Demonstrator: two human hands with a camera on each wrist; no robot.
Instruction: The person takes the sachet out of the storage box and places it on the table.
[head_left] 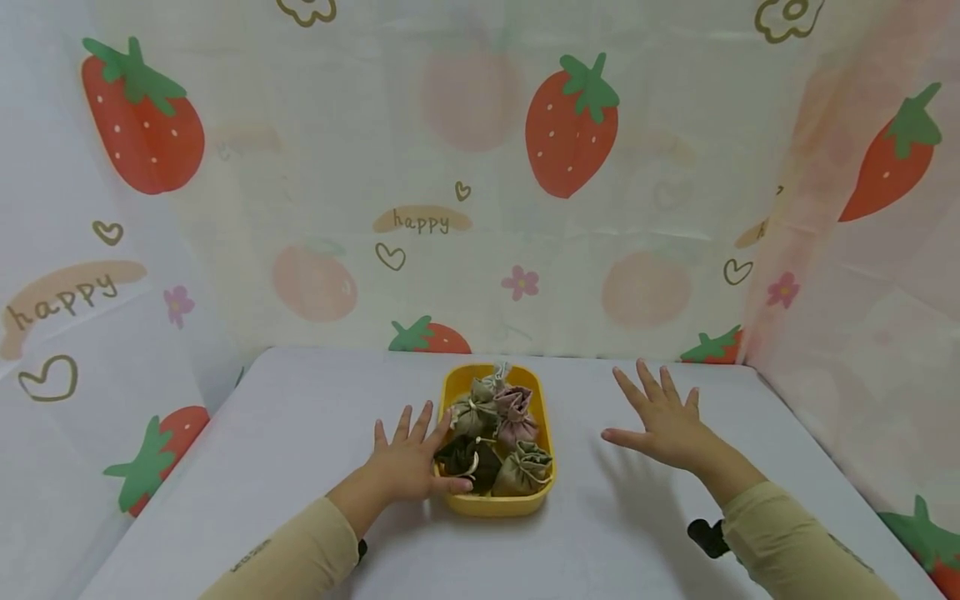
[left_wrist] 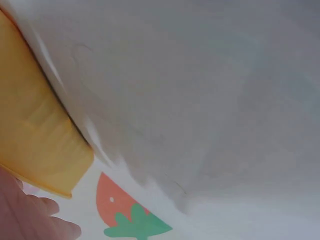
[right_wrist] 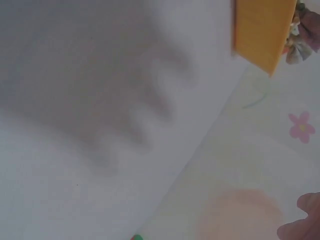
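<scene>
A yellow rectangular tray (head_left: 502,506) stands on the white table, holding several small drawstring pouches. Among them are a grey-green pouch (head_left: 474,410), a pink pouch (head_left: 517,417), a dark green pouch (head_left: 468,458) and an olive pouch (head_left: 523,469); a pale one (head_left: 498,375) shows at the back. My left hand (head_left: 408,462) is at the tray's left side with fingers spread, its thumb over the near left corner. Whether it touches the rim I cannot tell. Raised to the right of the tray, my right hand (head_left: 670,427) has its fingers spread and holds nothing.
White cloth covers the table (head_left: 315,433). Behind it hangs a curtain (head_left: 480,275) printed with strawberries, hearts and the word happy, and similar cloth closes off both sides. A shadow of the right hand falls on the tabletop.
</scene>
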